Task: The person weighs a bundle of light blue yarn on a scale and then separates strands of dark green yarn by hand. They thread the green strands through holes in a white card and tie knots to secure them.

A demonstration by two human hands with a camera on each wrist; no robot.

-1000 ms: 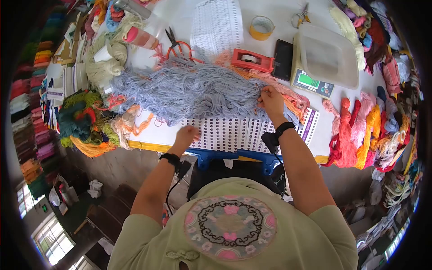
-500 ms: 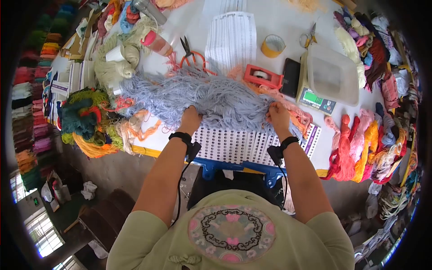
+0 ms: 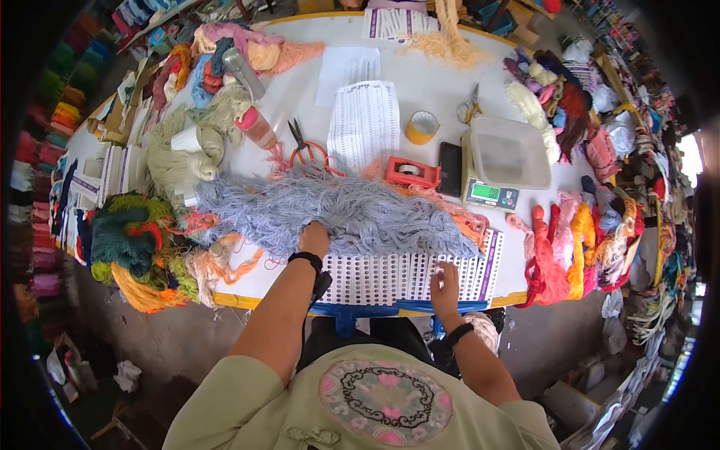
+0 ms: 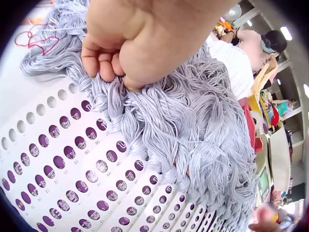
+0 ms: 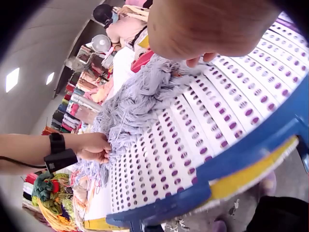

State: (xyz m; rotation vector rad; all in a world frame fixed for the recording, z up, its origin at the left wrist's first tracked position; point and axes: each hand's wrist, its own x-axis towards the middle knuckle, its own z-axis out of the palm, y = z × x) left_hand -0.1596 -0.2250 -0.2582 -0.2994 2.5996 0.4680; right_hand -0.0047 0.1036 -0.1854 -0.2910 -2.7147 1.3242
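A long heap of grey-blue embroidery thread (image 3: pixel 375 217) lies across the front of the table. Its strands are looped through a row of white cards (image 3: pixel 360 283) punched with holes and marked in purple. My left hand (image 3: pixel 313 240) is at the thread's near edge; in the left wrist view its curled fingers and thumb (image 4: pixel 133 83) pinch a bunch of strands. Apart from the thread, my right hand (image 3: pixel 445 286) hovers over the right-hand cards with fingers loosely bent and nothing in them. In the right wrist view, that hand's fingers are mostly hidden behind its back.
Behind the thread are orange-handled cutters (image 3: pixel 307 150), a printed sheet (image 3: pixel 365 124), a red tape dispenser (image 3: pixel 412 172), a phone (image 3: pixel 450 169) and a scale (image 3: pixel 491 193) bearing a plastic tray (image 3: pixel 510 154). Coloured skeins (image 3: pixel 551 259) line the right edge. A blue clamp-like bar (image 3: pixel 345 310) runs along the front edge.
My left hand has moved up from the cards to the thread and grips strands there. My right hand has let go of the thread's right end and drawn back over the cards. The head view has tilted up.
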